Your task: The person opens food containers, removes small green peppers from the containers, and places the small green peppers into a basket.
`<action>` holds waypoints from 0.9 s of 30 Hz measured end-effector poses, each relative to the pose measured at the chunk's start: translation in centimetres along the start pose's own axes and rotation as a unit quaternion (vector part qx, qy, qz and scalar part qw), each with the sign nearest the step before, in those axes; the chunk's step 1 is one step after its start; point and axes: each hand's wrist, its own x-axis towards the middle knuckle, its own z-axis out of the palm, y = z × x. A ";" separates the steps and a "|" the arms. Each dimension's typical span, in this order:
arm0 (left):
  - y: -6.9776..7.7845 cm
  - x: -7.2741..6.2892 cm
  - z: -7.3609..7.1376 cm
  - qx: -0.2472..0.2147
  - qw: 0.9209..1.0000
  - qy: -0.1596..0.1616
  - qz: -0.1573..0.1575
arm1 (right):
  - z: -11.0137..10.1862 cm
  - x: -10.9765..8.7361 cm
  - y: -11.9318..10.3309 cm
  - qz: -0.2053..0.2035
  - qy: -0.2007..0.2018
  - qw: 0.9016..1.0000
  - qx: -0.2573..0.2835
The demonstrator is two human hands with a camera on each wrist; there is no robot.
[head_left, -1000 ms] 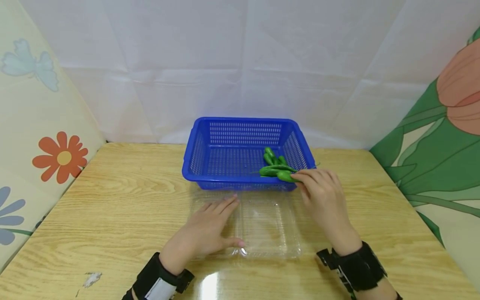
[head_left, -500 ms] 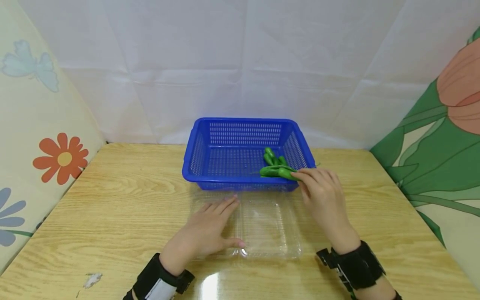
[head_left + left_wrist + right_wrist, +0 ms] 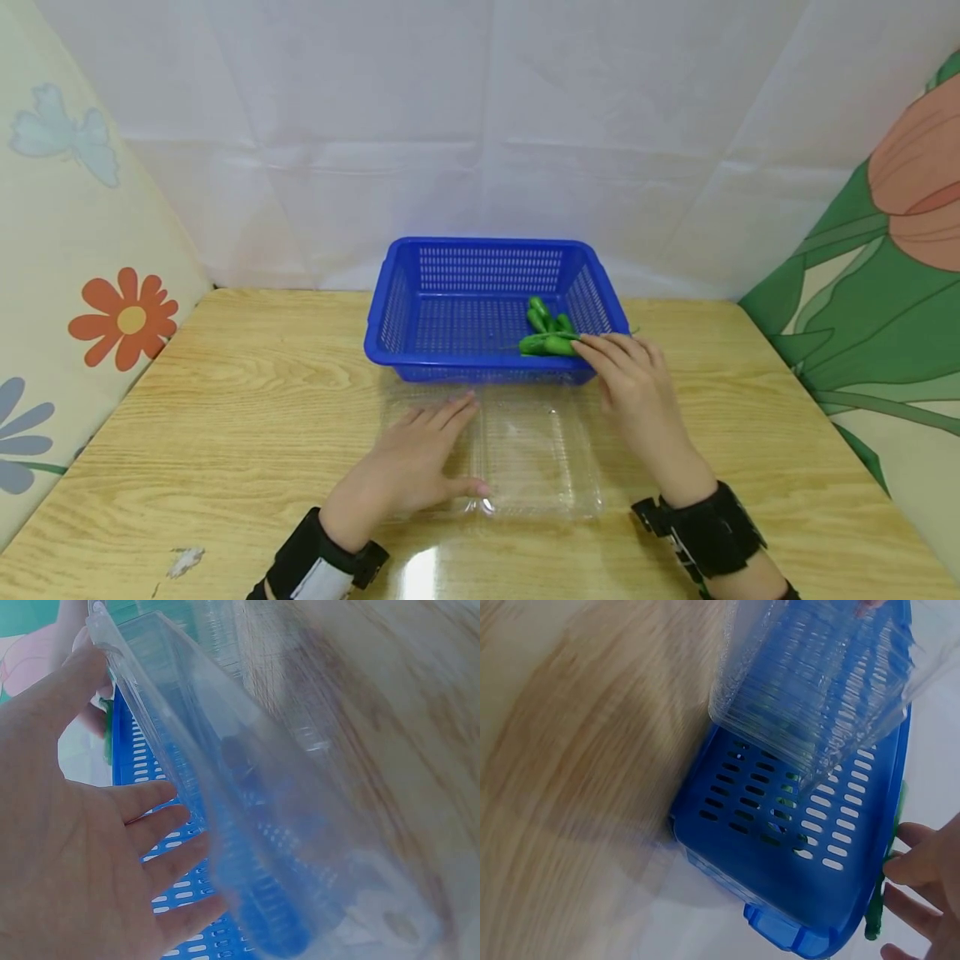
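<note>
In the head view, my left hand (image 3: 423, 454) lies with spread fingers over the left half of a clear plastic clamshell box (image 3: 528, 450), which stands unfolded in front of the basket. The left wrist view shows its fingers straight along the box wall (image 3: 225, 750). My right hand (image 3: 637, 383) pinches a green chili pepper (image 3: 559, 345) at the near right rim of a blue plastic basket (image 3: 480, 358). In the right wrist view, fingertips close around a green pepper (image 3: 874, 911) along the rim. Several more green peppers (image 3: 537, 310) lie inside at the basket's right end.
The wood-grain table (image 3: 247, 417) spreads to both sides. A white cloth backdrop (image 3: 480, 133) hangs right behind the basket. Painted panels (image 3: 862, 333) flank the table. A worn patch (image 3: 185, 561) marks the front left surface.
My right hand has shifted slightly left over the basket rim, and the pepper at its fingertips has moved left too. The left hand and the clear box have stayed put.
</note>
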 end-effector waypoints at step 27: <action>-0.3 0.2 0.0 0.006 1.000 0.016 0.002 | 0.7 -0.1 -0.3 0.013 -0.013 0.999 0.037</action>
